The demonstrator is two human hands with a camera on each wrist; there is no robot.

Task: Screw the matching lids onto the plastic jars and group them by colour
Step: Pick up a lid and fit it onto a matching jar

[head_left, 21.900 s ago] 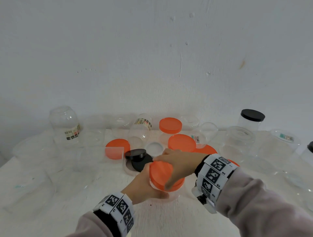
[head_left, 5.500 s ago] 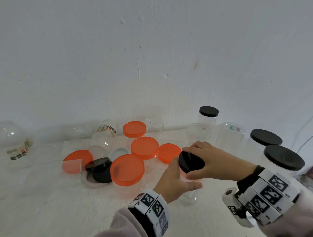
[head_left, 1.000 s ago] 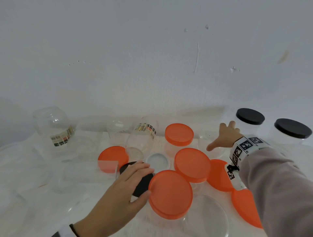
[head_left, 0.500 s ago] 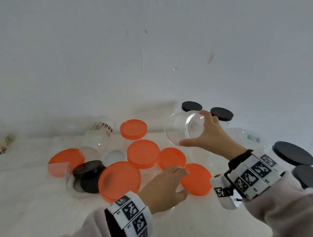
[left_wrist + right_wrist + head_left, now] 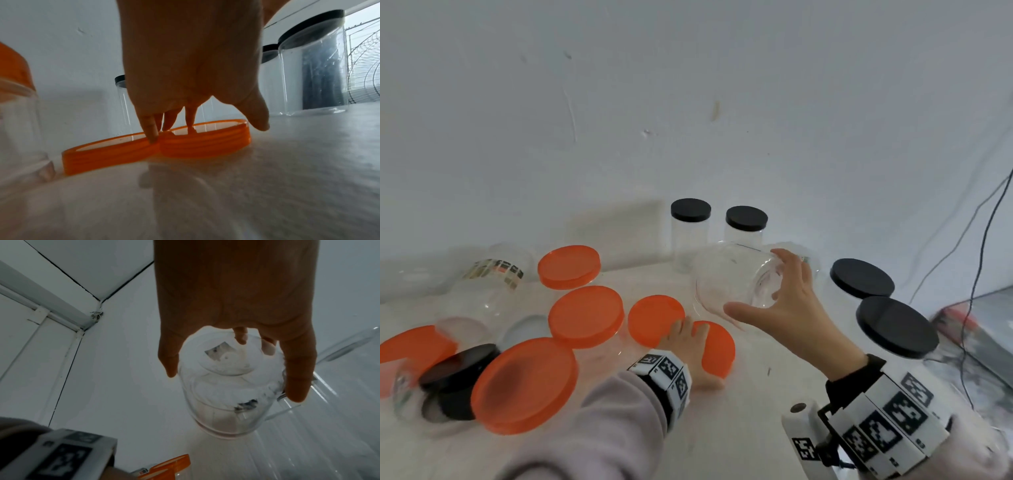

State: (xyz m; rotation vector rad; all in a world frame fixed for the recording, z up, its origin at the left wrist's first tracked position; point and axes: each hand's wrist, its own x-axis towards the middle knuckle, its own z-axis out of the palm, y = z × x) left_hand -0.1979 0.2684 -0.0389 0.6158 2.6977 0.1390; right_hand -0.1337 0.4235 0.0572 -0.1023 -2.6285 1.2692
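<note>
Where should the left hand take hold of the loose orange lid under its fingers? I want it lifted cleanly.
Take the right-hand loose orange lid by its ribbed side wall, coming from above with thumb and fingers on opposite sides. It lies flat, open side up, touching the neighbouring lid, so that side is probably blocked. The left hand has fingertips inside it.

- Clear, glossy plastic jar [image 5: 736, 277], smooth-walled and see-through, held in the right hand [image 5: 787, 308].
- Translucent orange plastic lids [image 5: 205, 142] with ribbed rims and a soft sheen, just under the left hand [image 5: 191, 65].
- Matt black plastic lids [image 5: 897, 325] on clear plastic jars, right of the held jar.
- Pale desk [image 5: 756, 394] with a matt, slightly streaked surface beneath the orange lids.
- Wall [image 5: 688, 102] behind the desk: matt white, lightly scuffed and marked.
- Soft, matt cloth sleeves [image 5: 602, 428]; wrist bands [image 5: 887, 428] printed black on smooth white.
</note>
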